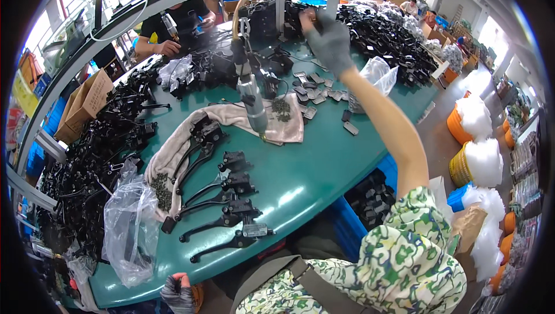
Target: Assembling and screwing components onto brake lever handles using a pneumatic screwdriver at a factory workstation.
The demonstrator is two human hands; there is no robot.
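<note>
My right hand (pixel 328 41), in a grey glove, is stretched far across the green table (pixel 324 169) and closes on something small and dark at the near edge of the far heap of black parts (pixel 381 33); I cannot tell exactly what the fingers pinch. My left hand (pixel 178 292), also gloved, hangs low at the table's near rim, loosely curled, and I cannot tell whether it holds anything.

Just left of the reaching hand hangs the pneumatic screwdriver (pixel 250 91) on its hose, its tip over the beige cloth (pixel 231 118). Below the wrist lie small flat metal plates (pixel 312 91), and beside the forearm a clear plastic bag (pixel 376 74). Nearer my body stands a row of black brake lever assemblies (pixel 228 198).

My worry: drawing the arm back could brush the hanging driver and set it swinging, or sweep the plates and bag toward the right-hand table edge, which is close under the forearm. The heap itself looks loose, so pulling one piece may drag others down.

Open room lies on the bare green stretch between the levers and the right edge; to the left, piles crowd everything.
</note>
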